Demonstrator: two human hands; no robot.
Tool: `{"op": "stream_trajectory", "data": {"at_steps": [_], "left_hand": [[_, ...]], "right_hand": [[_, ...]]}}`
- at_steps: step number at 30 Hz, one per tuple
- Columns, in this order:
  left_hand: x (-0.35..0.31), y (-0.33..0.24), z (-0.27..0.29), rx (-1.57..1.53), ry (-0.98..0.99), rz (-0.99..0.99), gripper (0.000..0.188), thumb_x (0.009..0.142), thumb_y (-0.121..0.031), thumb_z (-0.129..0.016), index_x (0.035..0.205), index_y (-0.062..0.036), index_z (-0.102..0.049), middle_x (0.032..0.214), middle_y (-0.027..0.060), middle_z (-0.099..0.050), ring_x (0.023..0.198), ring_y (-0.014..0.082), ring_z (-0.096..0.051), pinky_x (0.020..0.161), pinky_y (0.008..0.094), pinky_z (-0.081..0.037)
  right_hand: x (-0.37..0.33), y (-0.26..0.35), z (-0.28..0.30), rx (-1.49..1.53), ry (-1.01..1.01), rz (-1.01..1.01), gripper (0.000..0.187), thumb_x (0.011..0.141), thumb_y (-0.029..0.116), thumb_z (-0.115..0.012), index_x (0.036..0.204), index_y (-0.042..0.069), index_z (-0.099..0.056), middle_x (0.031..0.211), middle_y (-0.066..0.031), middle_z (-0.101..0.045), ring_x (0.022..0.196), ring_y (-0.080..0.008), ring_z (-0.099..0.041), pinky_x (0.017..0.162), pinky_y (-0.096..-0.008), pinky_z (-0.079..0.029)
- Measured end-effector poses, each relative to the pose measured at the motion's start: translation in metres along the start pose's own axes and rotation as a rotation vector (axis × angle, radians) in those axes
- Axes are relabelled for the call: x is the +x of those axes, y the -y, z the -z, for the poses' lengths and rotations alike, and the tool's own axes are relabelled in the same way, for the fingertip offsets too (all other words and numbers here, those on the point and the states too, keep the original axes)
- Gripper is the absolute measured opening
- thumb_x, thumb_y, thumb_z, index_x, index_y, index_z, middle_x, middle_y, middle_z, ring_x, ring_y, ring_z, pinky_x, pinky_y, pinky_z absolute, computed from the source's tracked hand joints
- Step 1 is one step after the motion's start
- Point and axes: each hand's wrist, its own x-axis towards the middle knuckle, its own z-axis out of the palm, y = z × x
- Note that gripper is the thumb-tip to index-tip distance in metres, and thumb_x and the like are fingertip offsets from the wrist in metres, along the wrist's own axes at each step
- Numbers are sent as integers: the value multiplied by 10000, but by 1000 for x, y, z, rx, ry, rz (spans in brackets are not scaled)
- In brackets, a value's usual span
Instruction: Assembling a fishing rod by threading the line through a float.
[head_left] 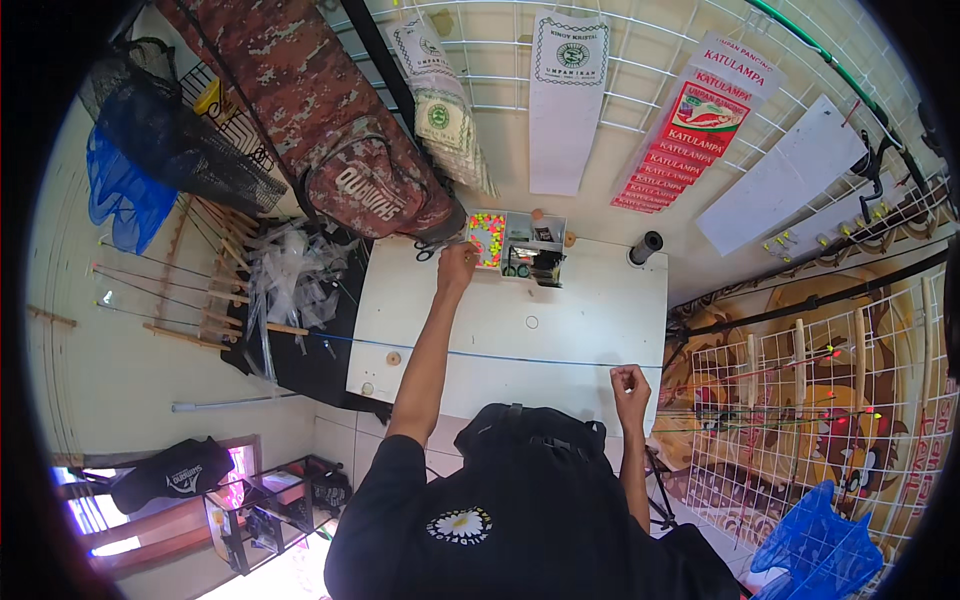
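My left hand (458, 264) reaches to the far side of the white table (600, 300). Its fingers are drawn together at the near left edge of a divided box (515, 222); what they hold, if anything, is too small to make out. Bright pink, yellow and orange beads (487, 228) fill the box's left compartment. A thin blue fishing rod (480, 354) with a wooden handle (288, 329) lies across the table. At the rod's thin right end my right hand (630, 385) is closed in a pinch, its contents too small to see.
Scissors (424, 251) lie left of the box. A black cylinder (646, 248) stands at the far right corner. A small wooden disc (393, 358) rests near the rod. A camouflage rod bag (350, 150) leans at the back left, above clear plastic wrappers (290, 275).
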Motion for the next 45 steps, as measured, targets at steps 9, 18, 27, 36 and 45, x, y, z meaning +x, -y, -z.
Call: {"op": "stream_trajectory", "data": {"at_steps": [9, 18, 27, 36, 45], "left_hand": [[4, 2, -23, 83, 141, 117, 181, 736, -206, -741, 838, -57, -729, 810, 140, -701, 790, 267, -691, 748, 372, -531], [19, 2, -34, 213, 213, 353, 232, 642, -274, -836, 728, -100, -709, 834, 118, -706, 874, 289, -682, 797, 406, -533], [29, 11, -37, 314, 319, 419, 507, 681, -275, -832, 1082, -56, -614, 1122, 222, -602, 1059, 377, -611, 870, 451, -527], [12, -13, -31, 158, 110, 246, 138, 680, -133, -761, 746, -49, -674, 791, 161, -684, 858, 329, -675, 775, 428, -539], [-23, -26, -26, -267, -135, 117, 158, 762, -97, -706, 903, -26, -699, 820, 95, -705, 715, 146, -659, 674, 289, -516]], "right_hand": [[1, -2, 4, -5, -1, 1, 138, 859, 160, -682, 860, 27, -646, 729, -11, -639, 659, -83, -540, 611, -247, -430], [3, -3, 6, 7, -3, -3, 144, 864, 153, -683, 852, 17, -640, 720, -22, -640, 652, -84, -570, 616, -246, -452], [2, 4, 2, 41, 6, 26, 136, 878, 132, -686, 843, 25, -610, 679, 24, -577, 628, -40, -506, 595, -211, -413], [1, 4, 5, 30, -23, 35, 142, 876, 136, -684, 835, 22, -609, 664, 27, -560, 622, -44, -496, 595, -215, -413], [1, 6, 5, 29, -44, 56, 116, 877, 112, -671, 862, 18, -604, 684, 20, -555, 642, -52, -496, 608, -220, -418]]}}
